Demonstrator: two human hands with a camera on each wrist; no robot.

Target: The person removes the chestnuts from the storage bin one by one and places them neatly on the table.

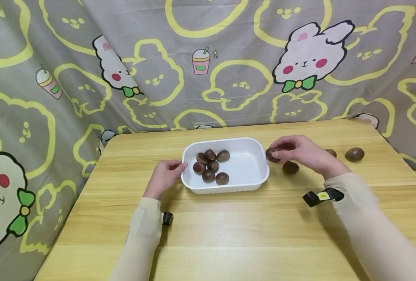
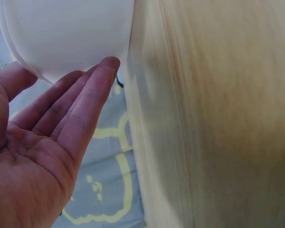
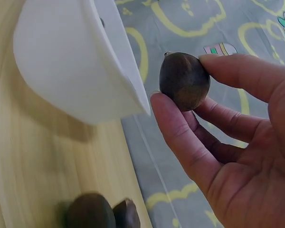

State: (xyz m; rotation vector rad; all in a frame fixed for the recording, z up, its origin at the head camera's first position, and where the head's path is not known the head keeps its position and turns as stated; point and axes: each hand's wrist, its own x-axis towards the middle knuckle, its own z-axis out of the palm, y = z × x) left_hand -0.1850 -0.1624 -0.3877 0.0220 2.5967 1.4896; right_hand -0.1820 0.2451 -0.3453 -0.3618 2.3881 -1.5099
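A white plastic tray point(image 1: 247, 168) stands on the wooden table, with several brown chestnuts point(image 1: 222, 178) grouped in its left half. My left hand point(image 1: 163, 176) holds the tray's left end; in the left wrist view its thumb is at the rim and its fingers lie against the outer wall point(image 2: 76, 33). Just outside the right rim, my right hand point(image 1: 300, 153) pinches one chestnut point(image 3: 185, 81) between thumb and fingertips. The right wrist view shows that chestnut raised off the table, apart from the tray wall.
On the table point(image 1: 229, 234) right of the tray lie a chestnut point(image 1: 291, 168) below the right hand, another point(image 1: 331, 152) partly behind the wrist, and a third point(image 1: 354, 154) farther right. A patterned grey curtain point(image 1: 236, 97) hangs behind the table.
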